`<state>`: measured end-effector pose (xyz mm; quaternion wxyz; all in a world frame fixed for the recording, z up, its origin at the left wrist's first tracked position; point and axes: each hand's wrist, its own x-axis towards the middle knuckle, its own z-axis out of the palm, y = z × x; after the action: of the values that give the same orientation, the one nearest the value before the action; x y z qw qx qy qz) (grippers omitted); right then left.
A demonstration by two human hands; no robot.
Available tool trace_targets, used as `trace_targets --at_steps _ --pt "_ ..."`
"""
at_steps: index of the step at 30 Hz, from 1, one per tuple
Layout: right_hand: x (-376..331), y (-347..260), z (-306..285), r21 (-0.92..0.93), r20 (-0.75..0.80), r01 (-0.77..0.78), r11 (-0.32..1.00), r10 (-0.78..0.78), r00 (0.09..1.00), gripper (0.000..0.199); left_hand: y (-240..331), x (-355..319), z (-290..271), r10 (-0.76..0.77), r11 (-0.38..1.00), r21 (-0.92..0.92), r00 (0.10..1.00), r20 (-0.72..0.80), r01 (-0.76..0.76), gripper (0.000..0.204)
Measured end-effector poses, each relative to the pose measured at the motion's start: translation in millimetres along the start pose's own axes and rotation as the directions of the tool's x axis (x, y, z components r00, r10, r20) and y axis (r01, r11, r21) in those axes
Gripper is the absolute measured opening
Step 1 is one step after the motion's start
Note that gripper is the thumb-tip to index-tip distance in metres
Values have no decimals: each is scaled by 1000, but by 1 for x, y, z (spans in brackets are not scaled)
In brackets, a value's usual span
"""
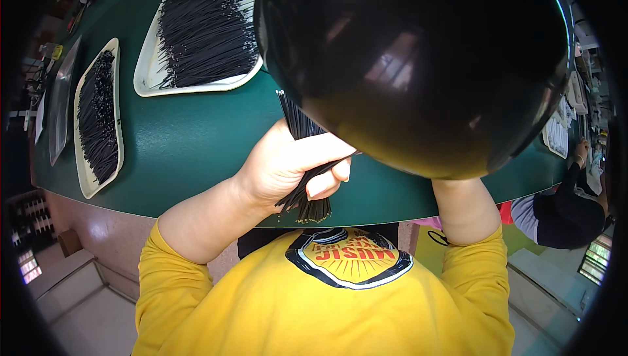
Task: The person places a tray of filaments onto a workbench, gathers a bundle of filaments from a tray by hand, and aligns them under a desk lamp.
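Note:
A bundle of thin black wires (pixel 317 207) is gripped in my left hand (pixel 275 160), whose fingers are wrapped around its middle. Small light tips show at its upper ends and brassy tips at its lower ends, near the table's front edge. A large glossy black dome, perhaps a lamp shade (pixel 418 61), covers much of the upper right and hides part of the bundle. My right forearm (pixel 466 209) reaches under this dome; the hand and its fingers are hidden behind it.
On the green table (pixel 190 140), a large white tray (pixel 144 81) of black wires stands at the far left, with a narrower tray (pixel 120 140) of wires beside it. A clear sheet or lid (pixel 63 104) lies beyond. Another person (pixel 566 218) sits at the right.

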<state>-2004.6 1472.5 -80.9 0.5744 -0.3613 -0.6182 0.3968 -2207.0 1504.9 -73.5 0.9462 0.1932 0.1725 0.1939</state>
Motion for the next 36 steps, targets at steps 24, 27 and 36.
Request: trace_targets --at_steps 24,27,36 --pt "-6 9 5 35 -10 27 999 -27 1000 40 5 -4 8 215 957 202 976 -14 -208 7" --pt "-9 14 -1 -20 -97 100 995 -101 990 41 3 -1 10 267 945 190 963 30 -268 7" --pt "0 -5 2 -318 70 151 936 -136 988 44 7 -4 12 224 958 205 969 -103 -200 9"
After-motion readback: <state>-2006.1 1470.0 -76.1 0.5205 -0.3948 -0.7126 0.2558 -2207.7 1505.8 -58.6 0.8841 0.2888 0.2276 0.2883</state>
